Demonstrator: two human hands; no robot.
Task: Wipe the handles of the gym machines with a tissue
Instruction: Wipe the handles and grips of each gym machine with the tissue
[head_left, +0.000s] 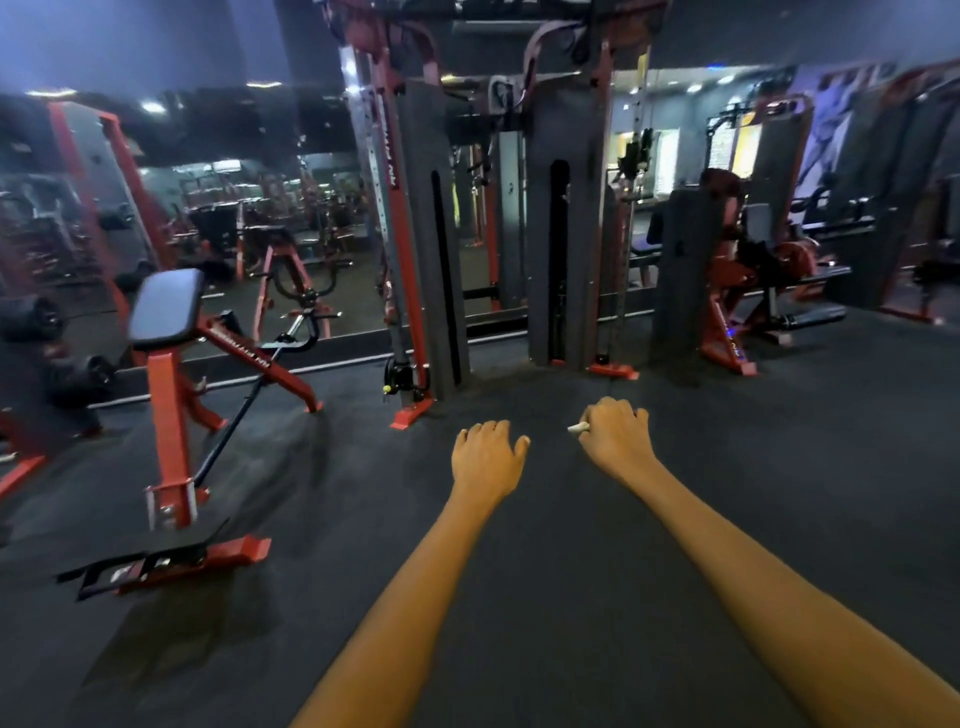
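Both my arms reach forward over the dark gym floor. My right hand is curled round a small white tissue, whose end pokes out to the left of the fist. My left hand hangs with loosely curled fingers and holds nothing. Ahead stands a red and grey cable machine with a low pulley and yellow knob at its left post. To the left is a red T-bar row machine with a black chest pad and curved black handles.
A second red machine with a seat stands at the right. Black weight plates sit on a rack at the far left. A mirror wall runs behind the machines. Dark rubber floor spreads under my arms.
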